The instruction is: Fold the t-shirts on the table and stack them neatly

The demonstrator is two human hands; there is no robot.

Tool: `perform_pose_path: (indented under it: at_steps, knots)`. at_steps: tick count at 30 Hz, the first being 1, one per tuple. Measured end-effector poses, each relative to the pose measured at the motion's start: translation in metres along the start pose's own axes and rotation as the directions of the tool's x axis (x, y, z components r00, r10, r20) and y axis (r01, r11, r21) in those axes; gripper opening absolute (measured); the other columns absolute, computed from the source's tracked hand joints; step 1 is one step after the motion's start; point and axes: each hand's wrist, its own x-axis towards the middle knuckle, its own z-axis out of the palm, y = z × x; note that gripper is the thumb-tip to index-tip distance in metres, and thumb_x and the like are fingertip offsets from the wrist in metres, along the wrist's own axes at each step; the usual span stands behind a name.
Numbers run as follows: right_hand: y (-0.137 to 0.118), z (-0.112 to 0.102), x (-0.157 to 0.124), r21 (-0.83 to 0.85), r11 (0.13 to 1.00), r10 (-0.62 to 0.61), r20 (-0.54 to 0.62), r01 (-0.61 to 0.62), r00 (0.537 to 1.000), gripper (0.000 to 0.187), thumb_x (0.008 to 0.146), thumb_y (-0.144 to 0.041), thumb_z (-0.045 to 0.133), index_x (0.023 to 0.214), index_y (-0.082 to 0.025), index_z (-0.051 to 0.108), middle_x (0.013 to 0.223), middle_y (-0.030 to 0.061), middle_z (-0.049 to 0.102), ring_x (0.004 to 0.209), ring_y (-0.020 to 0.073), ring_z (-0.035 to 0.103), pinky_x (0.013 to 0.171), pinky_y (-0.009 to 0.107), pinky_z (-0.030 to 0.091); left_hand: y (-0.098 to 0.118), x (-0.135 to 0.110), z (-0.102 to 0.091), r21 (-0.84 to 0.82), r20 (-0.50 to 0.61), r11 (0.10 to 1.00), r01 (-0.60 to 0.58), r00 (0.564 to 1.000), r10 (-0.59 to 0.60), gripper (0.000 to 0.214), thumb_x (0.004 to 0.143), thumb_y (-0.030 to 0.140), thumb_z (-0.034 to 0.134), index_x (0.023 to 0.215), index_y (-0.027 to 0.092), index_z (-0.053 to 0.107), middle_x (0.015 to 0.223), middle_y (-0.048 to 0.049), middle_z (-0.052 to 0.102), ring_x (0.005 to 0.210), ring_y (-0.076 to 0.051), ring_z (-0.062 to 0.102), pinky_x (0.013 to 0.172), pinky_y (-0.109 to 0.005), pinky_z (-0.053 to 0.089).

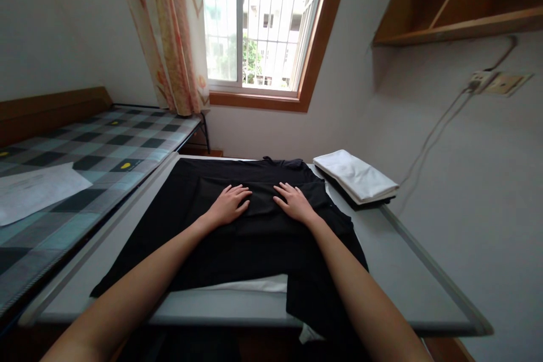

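Note:
A black shirt [254,243] lies spread over a light table, with a folded-over part along its far side and one sleeve hanging past the near edge at the right. My left hand [229,205] rests flat on the cloth, fingers apart. To its right, my right hand [294,202] lies palm down on the same shirt, its fingers stretched out too. Neither hand grips anything. White cloth [258,284] peeks out from under the shirt's near edge.
At the table's [416,271] far right corner sits a stack of folded clothes [356,175], white over black. A bed with a checked mattress [139,136] and a paper sheet [40,189] is on the left. Power cords [441,124] run down the right wall under a wooden shelf [458,25].

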Motion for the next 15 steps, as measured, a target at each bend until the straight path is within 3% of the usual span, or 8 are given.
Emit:
perform_pose_path:
  at_steps: [7, 15]
  knots:
    - [-0.0002, -0.0006, -0.0002, -0.001, 1.000, 0.000, -0.002, 0.000, 1.000, 0.053, 0.096, -0.049, 0.040, 0.143, -0.024, 0.046, 0.152, 0.0095, 0.039, 0.142, 0.0257, 0.030, 0.115, 0.048, 0.022, 0.0028, -0.0013, -0.0026, -0.017, 0.004, 1.000, 0.007, 1.000, -0.007, 0.047, 0.093, 0.034, 0.041, 0.138, 0.023, 0.047, 0.143, -0.0054, 0.052, 0.137, -0.022, 0.041, 0.117, -0.047, 0.024]
    - [-0.0015, -0.0019, -0.0002, -0.005, 1.000, 0.009, 0.005, -0.009, 1.000, 0.054, 0.096, -0.050, 0.040, 0.143, -0.024, 0.046, 0.152, 0.0091, 0.039, 0.142, 0.0255, 0.030, 0.115, 0.048, 0.021, 0.0012, -0.0007, -0.0021, -0.012, 0.005, 1.000, -0.002, 1.000, 0.002, 0.040, 0.092, 0.033, 0.044, 0.128, 0.023, 0.058, 0.141, -0.0061, 0.054, 0.136, -0.023, 0.041, 0.117, -0.048, 0.023]
